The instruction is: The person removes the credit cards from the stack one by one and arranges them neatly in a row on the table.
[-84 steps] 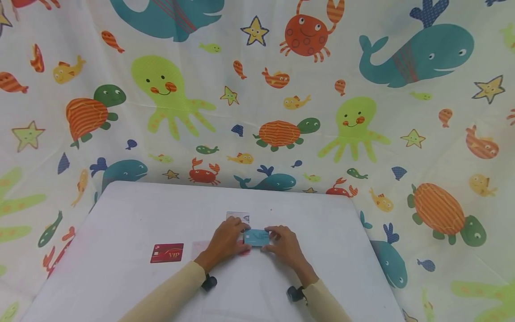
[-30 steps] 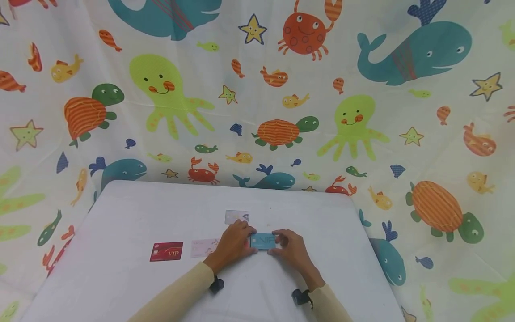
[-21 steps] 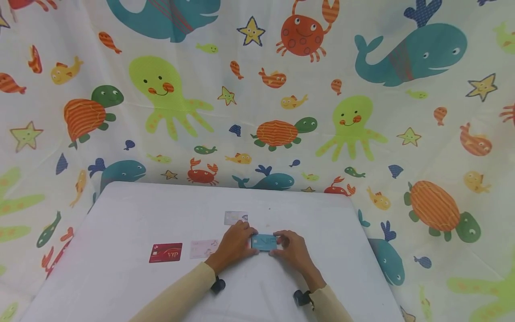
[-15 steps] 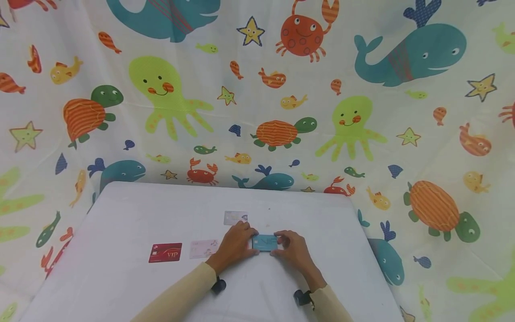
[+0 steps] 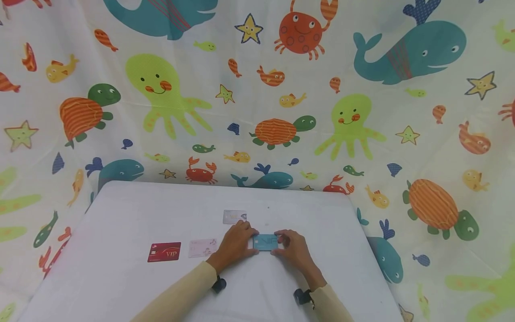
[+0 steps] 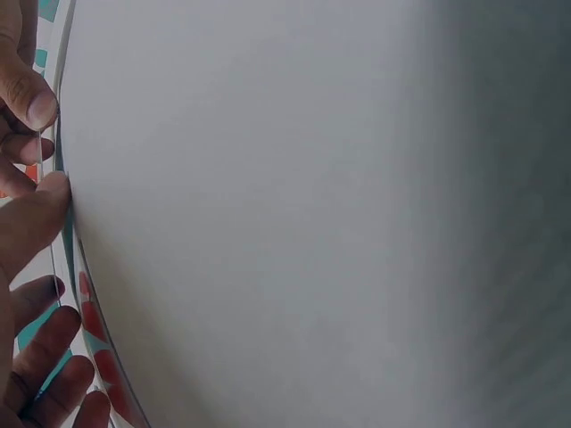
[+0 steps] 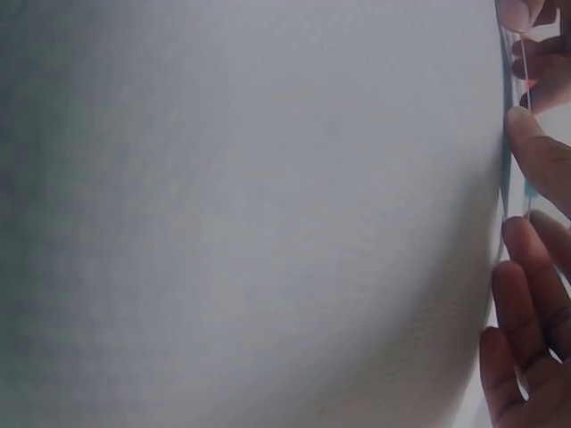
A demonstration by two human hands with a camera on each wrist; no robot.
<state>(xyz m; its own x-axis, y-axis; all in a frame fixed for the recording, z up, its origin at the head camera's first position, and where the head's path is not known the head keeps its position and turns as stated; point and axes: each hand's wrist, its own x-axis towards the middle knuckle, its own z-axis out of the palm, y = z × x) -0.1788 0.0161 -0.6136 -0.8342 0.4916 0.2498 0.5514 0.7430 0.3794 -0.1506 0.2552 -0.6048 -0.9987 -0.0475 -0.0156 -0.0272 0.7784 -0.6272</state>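
Observation:
A light blue bank-style card (image 5: 264, 243) with dark "VIP" lettering lies level between my two hands in the head view, close over the white table. Its left end is pinched between the thumb and fingers of my left hand (image 5: 235, 247). At the opposite end, my right hand (image 5: 295, 251) pinches it the same way. The left wrist view catches my left thumb (image 6: 40, 218) and fingertips at its left edge. My right hand's fingers (image 7: 526, 294) show at the right edge of the right wrist view.
Left of my hands, a red VIP card (image 5: 164, 252) and a pale pink card (image 5: 202, 248) lie flat on the table (image 5: 132, 210). A silver-grey card (image 5: 233, 217) lies just beyond my left hand. A curtain (image 5: 225, 120) printed with sea animals hangs behind the table's far edge.
Since the oldest frame, both hands have shifted right and slightly nearer with the blue card between them, uncovering the pink card. Over the last half second they stay almost still.

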